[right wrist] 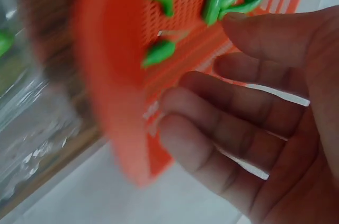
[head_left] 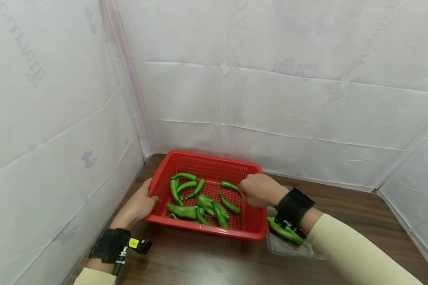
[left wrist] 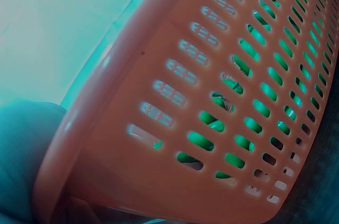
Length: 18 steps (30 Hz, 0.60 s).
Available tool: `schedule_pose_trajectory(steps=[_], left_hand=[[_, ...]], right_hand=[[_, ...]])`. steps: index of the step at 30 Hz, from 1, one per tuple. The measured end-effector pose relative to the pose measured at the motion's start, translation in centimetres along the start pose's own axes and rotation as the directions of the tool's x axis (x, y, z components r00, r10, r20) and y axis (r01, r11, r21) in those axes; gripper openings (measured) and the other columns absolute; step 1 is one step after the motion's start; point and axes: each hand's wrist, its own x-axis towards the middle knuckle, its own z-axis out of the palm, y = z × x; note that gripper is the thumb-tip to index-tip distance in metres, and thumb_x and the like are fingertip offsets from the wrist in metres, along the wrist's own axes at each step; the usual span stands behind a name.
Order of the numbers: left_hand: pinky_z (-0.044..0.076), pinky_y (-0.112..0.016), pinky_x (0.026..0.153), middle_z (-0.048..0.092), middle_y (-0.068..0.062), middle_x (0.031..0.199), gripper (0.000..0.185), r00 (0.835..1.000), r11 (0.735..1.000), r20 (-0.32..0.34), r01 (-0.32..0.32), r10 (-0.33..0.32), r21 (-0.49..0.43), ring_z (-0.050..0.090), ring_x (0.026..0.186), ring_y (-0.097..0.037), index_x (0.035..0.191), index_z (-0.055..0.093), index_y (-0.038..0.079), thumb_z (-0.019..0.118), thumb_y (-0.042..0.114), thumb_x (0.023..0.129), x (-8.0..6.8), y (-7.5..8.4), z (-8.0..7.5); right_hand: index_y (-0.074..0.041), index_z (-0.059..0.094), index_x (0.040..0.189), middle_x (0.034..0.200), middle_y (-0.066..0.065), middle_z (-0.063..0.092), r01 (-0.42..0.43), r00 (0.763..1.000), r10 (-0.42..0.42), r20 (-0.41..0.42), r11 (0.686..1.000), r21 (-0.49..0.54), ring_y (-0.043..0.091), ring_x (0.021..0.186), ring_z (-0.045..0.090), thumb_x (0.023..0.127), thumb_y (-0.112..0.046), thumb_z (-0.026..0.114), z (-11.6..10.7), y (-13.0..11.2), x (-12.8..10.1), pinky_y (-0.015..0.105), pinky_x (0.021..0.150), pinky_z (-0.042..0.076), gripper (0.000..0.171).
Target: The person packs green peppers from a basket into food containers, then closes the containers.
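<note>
A red plastic basket (head_left: pixel 214 226) with slotted walls holds several green peppers, some slim and curved like this chili (head_left: pixel 229 203), others thicker like this pepper (head_left: pixel 185 211). My left hand (head_left: pixel 139 204) grips the basket's left rim, thumb over the inner side; the left wrist view shows the slotted outer wall (left wrist: pixel 159 166) close up. Over the basket's right end hangs my right hand (head_left: pixel 260 190). In the right wrist view its fingers (right wrist: pixel 233 134) are loosely bent, with nothing between them and the thumb, beside the red rim (right wrist: pixel 114 75).
Right of the basket, partly behind my right wrist, lies a clear plastic tray (head_left: pixel 283 252) with a long green pepper (head_left: pixel 285 231) in it. Both stand on a dark wooden table (head_left: pixel 363 229). White sheeting (head_left: pixel 271 99) walls off the back and both sides.
</note>
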Motion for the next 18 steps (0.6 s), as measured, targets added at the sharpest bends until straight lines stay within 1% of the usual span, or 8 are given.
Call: schedule_pose_trajectory(steps=[2, 5, 10, 13, 16, 18], left_hand=[[0.049, -0.057, 0.100, 0.048, -0.032, 0.150, 0.068, 1.000, 1.000, -0.007, 0.000, 0.000, 0.009, 0.057, 0.126, -0.042, 0.165, 0.012, 0.002, 0.044, 0.007, 0.105, 0.0, -0.1, 0.0], [0.049, -0.056, 0.100, 0.048, -0.032, 0.149, 0.067, 1.000, 1.000, -0.013, 0.004, -0.004, 0.015, 0.057, 0.126, -0.042, 0.165, 0.013, 0.002, 0.044, 0.007, 0.105, 0.1, -0.2, 0.1], [0.050, -0.056, 0.099, 0.049, -0.032, 0.149, 0.068, 1.000, 1.000, -0.007, 0.003, -0.003, 0.009, 0.057, 0.126, -0.042, 0.165, 0.013, 0.002, 0.045, 0.007, 0.105, 0.0, -0.2, 0.2], [0.050, -0.056, 0.099, 0.049, -0.031, 0.149, 0.068, 1.000, 1.000, -0.008, 0.003, -0.003, 0.006, 0.057, 0.125, -0.041, 0.165, 0.013, 0.003, 0.045, 0.008, 0.105, 0.0, -0.1, 0.1], [0.050, -0.056, 0.099, 0.049, -0.031, 0.149, 0.068, 1.000, 1.000, -0.008, 0.002, -0.002, 0.003, 0.057, 0.125, -0.041, 0.165, 0.013, 0.003, 0.045, 0.008, 0.105, 0.0, -0.1, 0.0], [0.050, -0.056, 0.099, 0.049, -0.030, 0.149, 0.068, 1.000, 1.000, -0.007, 0.002, -0.002, 0.001, 0.057, 0.125, -0.041, 0.165, 0.013, 0.003, 0.045, 0.008, 0.105, -0.1, -0.1, -0.1]], right_hand=[[-0.019, 0.054, 0.067, 0.060, -0.008, 0.032, -0.002, 0.999, 0.002, 0.049, 1.000, 0.006, 0.009, 0.057, 0.029, 0.092, -0.015, 0.074, 0.3, -0.9, 1.3, 0.026, 0.054, 0.028, 0.033], [-0.020, 0.046, 0.062, 0.058, -0.008, 0.028, 0.005, 0.992, -0.007, 0.129, 1.000, 0.016, 0.009, 0.056, 0.028, 0.093, -0.019, 0.077, 1.1, -2.1, 2.9, 0.026, 0.056, 0.028, 0.044], [-0.021, 0.034, 0.055, 0.054, -0.009, 0.020, -0.008, 0.967, 0.004, 0.253, 1.000, 0.016, 0.009, 0.054, 0.020, 0.093, -0.027, 0.078, 2.6, -3.6, 4.8, 0.026, 0.055, 0.024, 0.058], [-0.022, 0.036, 0.054, 0.051, -0.009, 0.021, -0.025, 0.958, 0.024, 0.285, 1.000, -0.001, 0.008, 0.051, 0.023, 0.092, -0.034, 0.080, 3.2, -4.2, 5.4, 0.025, 0.054, 0.026, 0.059], [-0.022, 0.040, 0.056, 0.051, -0.009, 0.025, -0.031, 0.958, 0.033, 0.284, 0.999, -0.012, 0.008, 0.051, 0.030, 0.090, -0.044, 0.080, 3.6, -4.5, 5.8, 0.024, 0.055, 0.030, 0.057], [-0.022, 0.043, 0.059, 0.052, -0.009, 0.028, -0.031, 0.960, 0.033, 0.278, 0.999, -0.012, 0.008, 0.051, 0.033, 0.090, -0.048, 0.079, 3.8, -4.7, 6.1, 0.024, 0.056, 0.032, 0.055]])
